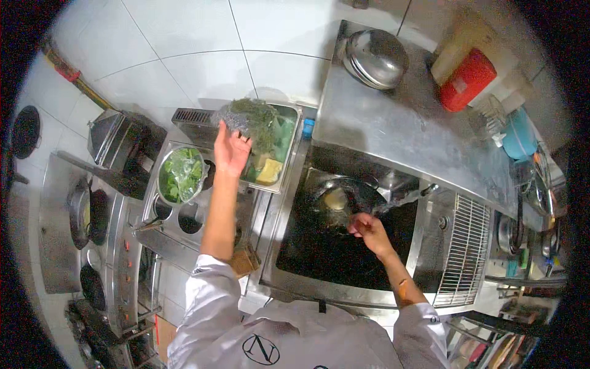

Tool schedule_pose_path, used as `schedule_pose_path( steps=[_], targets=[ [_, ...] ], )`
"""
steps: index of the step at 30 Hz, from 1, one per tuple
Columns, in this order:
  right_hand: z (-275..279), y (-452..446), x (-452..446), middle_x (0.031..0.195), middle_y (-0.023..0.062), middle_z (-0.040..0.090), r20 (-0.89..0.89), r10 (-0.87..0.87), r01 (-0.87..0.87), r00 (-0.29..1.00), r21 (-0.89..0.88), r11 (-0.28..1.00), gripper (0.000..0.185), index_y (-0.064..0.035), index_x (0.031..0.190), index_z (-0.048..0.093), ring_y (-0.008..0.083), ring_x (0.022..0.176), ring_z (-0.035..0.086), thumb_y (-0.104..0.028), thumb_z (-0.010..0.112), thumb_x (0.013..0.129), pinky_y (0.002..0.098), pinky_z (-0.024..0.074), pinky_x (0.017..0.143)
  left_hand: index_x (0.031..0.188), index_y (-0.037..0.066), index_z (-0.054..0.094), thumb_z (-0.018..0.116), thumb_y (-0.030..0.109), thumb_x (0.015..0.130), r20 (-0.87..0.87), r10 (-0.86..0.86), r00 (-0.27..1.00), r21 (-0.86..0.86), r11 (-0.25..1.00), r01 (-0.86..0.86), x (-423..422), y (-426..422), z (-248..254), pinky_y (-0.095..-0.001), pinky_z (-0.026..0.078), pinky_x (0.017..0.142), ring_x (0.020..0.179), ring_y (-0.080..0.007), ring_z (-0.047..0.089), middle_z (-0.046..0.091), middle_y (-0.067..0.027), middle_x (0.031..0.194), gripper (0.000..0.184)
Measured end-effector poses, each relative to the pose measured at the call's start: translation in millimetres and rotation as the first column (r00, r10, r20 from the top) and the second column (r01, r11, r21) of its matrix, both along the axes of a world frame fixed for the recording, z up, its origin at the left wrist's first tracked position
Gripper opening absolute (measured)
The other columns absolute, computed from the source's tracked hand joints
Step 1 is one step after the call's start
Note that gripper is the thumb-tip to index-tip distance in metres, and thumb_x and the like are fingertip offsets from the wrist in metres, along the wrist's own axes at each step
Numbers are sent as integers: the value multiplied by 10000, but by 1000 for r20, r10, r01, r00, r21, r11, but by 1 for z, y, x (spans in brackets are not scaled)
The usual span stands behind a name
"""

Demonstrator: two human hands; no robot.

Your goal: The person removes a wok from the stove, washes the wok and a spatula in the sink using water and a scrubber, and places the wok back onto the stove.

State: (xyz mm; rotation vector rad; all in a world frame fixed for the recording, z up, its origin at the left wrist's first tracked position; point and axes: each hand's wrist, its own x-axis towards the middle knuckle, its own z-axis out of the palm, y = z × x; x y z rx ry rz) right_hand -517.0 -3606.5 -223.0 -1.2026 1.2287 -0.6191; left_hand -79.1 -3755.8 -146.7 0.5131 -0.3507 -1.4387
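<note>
The left grip [232, 152] closes on the clear-wrapped left end of a herb bunch [261, 120] over the far-left corner of the tray [287, 177], the bunch's long axis roughly sideways, feathery fronds pointing right and drooping nearward. In the sink's [319, 261] far half sits a round, dark pan [355, 186]; by its near-right rim the right grip [367, 232] has curled fingers, pinching or not, I cannot tell.
</note>
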Motion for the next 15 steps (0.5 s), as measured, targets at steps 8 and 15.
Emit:
schedule_pose_path(
  steps=[8, 15],
  targets=[
    [48, -3, 89, 1253, 92, 628, 666, -176, -93, 725, 348, 933, 599, -89, 1352, 531, 274, 1124, 626, -535, 577, 955, 452, 468, 1014, 1457, 80, 373, 725, 175, 910, 402, 110, 909, 179, 964, -196, -97, 132, 14, -374, 462, 836, 969, -107, 526, 556, 28, 1050, 658],
    [30, 18, 54, 1101, 51, 690, 714, -434, -7, 550, 523, 852, 428, -172, 1214, 625, 204, 995, 670, -504, 590, 945, 417, 546, 875, 1291, 47, 554, 665, 82, 922, 879, -141, 456, -44, 927, 372, -225, 189, -25, -284, 506, 799, 928, -175, 585, 602, -44, 1082, 387]
  ],
)
